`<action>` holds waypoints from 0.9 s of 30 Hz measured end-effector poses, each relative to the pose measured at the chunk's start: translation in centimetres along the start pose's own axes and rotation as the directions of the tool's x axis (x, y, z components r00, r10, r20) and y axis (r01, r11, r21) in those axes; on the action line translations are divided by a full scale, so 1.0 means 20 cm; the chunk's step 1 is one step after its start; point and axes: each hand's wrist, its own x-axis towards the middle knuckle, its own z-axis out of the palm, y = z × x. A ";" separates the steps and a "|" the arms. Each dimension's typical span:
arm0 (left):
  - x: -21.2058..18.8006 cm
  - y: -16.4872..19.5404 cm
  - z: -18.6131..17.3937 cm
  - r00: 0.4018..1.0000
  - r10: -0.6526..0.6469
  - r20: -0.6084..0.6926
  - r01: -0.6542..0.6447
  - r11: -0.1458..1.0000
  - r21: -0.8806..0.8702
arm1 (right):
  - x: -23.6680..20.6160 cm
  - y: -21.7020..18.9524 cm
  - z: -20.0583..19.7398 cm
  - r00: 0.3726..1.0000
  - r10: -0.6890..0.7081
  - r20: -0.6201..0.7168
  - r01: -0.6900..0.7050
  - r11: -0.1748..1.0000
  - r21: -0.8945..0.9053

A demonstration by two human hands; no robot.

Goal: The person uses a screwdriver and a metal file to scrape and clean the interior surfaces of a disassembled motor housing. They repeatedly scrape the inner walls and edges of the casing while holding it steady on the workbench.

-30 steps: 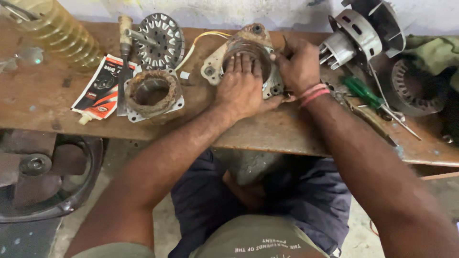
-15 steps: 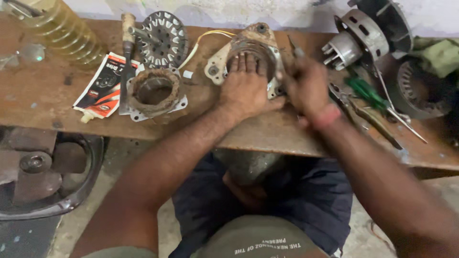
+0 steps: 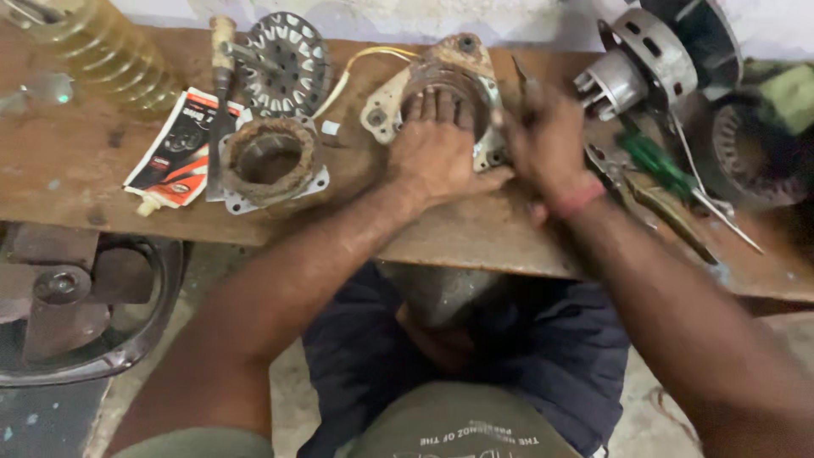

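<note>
Pressing down flat, the left hand (image 3: 437, 148) spreads its fingers over the winding of a rusty motor housing (image 3: 441, 80), most likely to pin it against the desk (image 3: 76, 170) so it cannot turn or slide. The housing is a rounded metal casting with bolt ears, pitted and brown. Just right of it, the right hand (image 3: 547, 140) is clenched around a thin dark tool (image 3: 521, 76) whose tip points at the housing's rim; motion blur hides what kind of tool it is. Left of the left hand lies a second stator ring (image 3: 270, 159), crusted with rust, and beyond it a slotted rotor disc (image 3: 284, 59). Right of the right hand rest a green-handled screwdriver (image 3: 657, 165) and pliers (image 3: 657, 208) on the worn, scarred wood.
</note>
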 end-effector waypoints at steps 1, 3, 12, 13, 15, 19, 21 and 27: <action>0.00 0.01 0.00 1.000 -0.016 0.025 0.016 1.000 -0.012 | 0.00 0.03 0.01 1.000 0.021 -0.020 -0.020 0.999 0.025; 0.01 0.01 -0.01 0.998 -0.044 0.052 0.046 0.999 -0.019 | 0.00 0.10 0.02 0.999 -0.046 -0.029 0.048 0.996 0.070; -0.01 0.02 -0.04 1.000 -0.010 0.012 0.010 1.000 0.019 | -0.01 0.14 0.05 1.000 -0.018 -0.001 0.018 0.990 0.139; 0.00 0.02 -0.04 0.999 -0.021 0.046 0.021 1.000 -0.005 | 0.00 0.12 0.04 0.996 -0.075 -0.044 0.084 0.964 0.251; 0.00 0.01 -0.04 0.992 -0.049 0.113 0.053 0.998 -0.036 | 0.01 0.07 0.01 1.000 0.027 0.005 -0.027 0.998 0.058; 0.01 0.01 -0.03 0.999 -0.016 -0.046 0.016 1.000 0.010 | -0.03 0.01 -0.03 0.990 -0.138 0.006 0.138 0.986 -0.091; 0.01 0.02 -0.02 0.999 -0.026 -0.040 0.028 0.999 0.038 | -0.02 0.01 -0.02 1.000 -0.009 0.017 0.011 0.996 -0.085; 0.01 0.03 -0.04 0.987 -0.088 0.136 0.093 0.995 -0.030 | 0.02 0.13 0.02 1.000 -0.015 -0.015 0.014 0.998 -0.054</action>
